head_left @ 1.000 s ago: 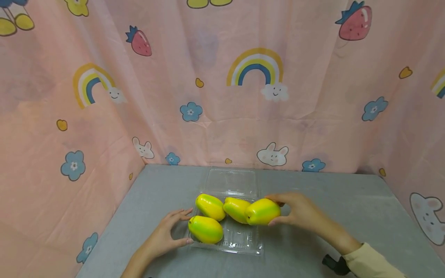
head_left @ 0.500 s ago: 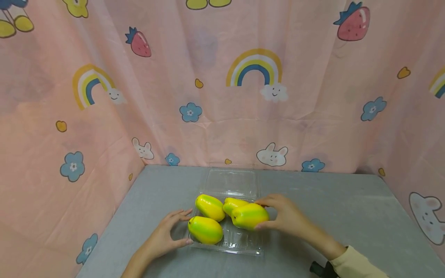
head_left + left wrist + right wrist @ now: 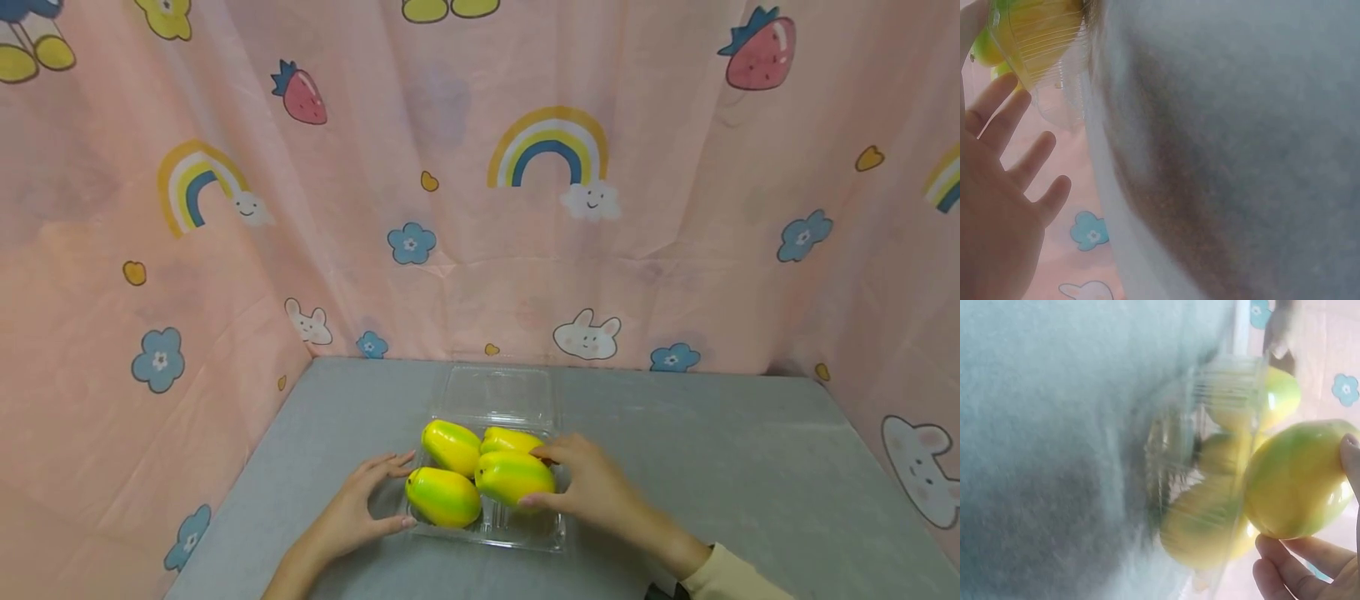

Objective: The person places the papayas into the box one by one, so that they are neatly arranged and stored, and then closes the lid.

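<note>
My right hand (image 3: 592, 487) grips a yellow-green papaya (image 3: 513, 479) between thumb and fingers, over the right half of a clear plastic clamshell box (image 3: 525, 540). In the right wrist view this papaya (image 3: 1304, 478) stands above the box's rim, outside its ribbed wall. Other papayas lie in the box: one at the front left (image 3: 444, 497), one at the back left (image 3: 452, 446), and one at the back right (image 3: 506, 440), partly hidden behind the held one. My left hand (image 3: 348, 508) is at the box's left side, fingers spread and thumb near its front corner.
The box's clear lid (image 3: 498, 392) lies folded back behind it on the grey table (image 3: 712, 450). A pink printed curtain (image 3: 465, 292) encloses the table's back and sides. A dark object (image 3: 663, 592) shows near the right sleeve at the bottom edge.
My right hand has carried its papaya leftward and toward the front, over the box, now in front of the back-right papaya. The left hand has stayed in place.
</note>
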A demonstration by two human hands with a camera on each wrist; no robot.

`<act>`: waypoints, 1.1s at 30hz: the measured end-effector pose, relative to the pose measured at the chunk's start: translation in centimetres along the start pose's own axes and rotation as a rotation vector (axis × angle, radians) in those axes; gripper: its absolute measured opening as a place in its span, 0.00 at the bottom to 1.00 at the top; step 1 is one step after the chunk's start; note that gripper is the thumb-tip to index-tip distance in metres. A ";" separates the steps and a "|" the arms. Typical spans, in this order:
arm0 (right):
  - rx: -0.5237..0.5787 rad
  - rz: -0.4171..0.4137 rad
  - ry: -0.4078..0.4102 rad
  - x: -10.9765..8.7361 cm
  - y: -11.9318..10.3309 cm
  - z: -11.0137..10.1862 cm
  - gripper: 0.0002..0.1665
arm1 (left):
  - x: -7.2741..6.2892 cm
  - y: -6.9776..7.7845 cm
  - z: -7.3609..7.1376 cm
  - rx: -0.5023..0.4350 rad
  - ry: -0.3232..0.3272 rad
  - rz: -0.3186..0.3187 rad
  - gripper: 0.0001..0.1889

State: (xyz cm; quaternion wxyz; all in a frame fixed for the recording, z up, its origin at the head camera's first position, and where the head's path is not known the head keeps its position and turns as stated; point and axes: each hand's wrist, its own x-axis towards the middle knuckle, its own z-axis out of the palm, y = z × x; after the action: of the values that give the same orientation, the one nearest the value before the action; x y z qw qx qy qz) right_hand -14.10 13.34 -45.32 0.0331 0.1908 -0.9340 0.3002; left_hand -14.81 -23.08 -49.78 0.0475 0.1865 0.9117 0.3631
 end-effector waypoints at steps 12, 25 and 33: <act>-0.096 -0.022 0.041 -0.8 0.0 2.3 0.46 | 0.1 -0.1 0.1 0.000 -0.003 -0.005 0.32; -0.211 -0.026 0.073 -1.3 0.0 3.6 0.47 | 0.1 -0.2 0.2 0.002 -0.002 -0.008 0.32; -0.229 -0.062 0.078 -1.5 0.1 4.0 0.44 | 0.2 -0.1 0.2 -0.010 -0.003 -0.011 0.32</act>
State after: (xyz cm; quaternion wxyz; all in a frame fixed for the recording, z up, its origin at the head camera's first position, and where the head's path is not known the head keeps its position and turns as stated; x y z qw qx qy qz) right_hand -12.55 11.61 -48.88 0.1003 0.2028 -0.9538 0.1975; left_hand -15.03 -22.97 -49.96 0.0519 0.1818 0.9108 0.3669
